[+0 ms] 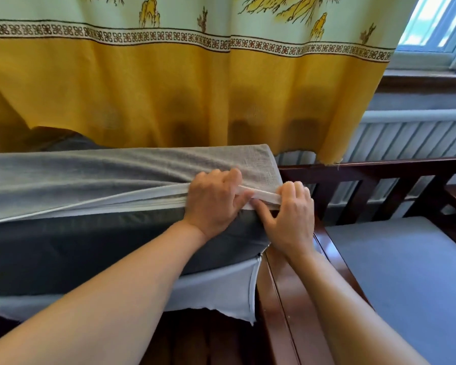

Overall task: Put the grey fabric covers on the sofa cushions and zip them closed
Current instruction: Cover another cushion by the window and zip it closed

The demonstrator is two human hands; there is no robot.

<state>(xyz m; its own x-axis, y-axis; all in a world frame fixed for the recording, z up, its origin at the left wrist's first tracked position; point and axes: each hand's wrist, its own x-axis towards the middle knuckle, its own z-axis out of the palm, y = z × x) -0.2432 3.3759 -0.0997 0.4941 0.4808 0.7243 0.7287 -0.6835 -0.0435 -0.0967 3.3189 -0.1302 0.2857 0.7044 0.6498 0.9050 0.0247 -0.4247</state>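
While both forearms reach in from the near edge, the wooden sofa frame (282, 299) lies between them, its dark rail running away from the viewer. Left of that rail, the dark grey cushion (90, 246) rests with its end against the frame, and the light grey cover (116, 164) is pulled over its top, the lower flap (216, 293) hanging loose below with the zipper unclosed. At the cushion's right corner, the left hand (216, 204) grips the cover's white edge with fingers curled round it, and just beside it the right hand (290, 212) pinches the same edge. Right of the rail lies a second, blue-grey cushion (395, 272). Beyond the frame hang a yellow curtain (182, 88) and a radiator (406, 138).
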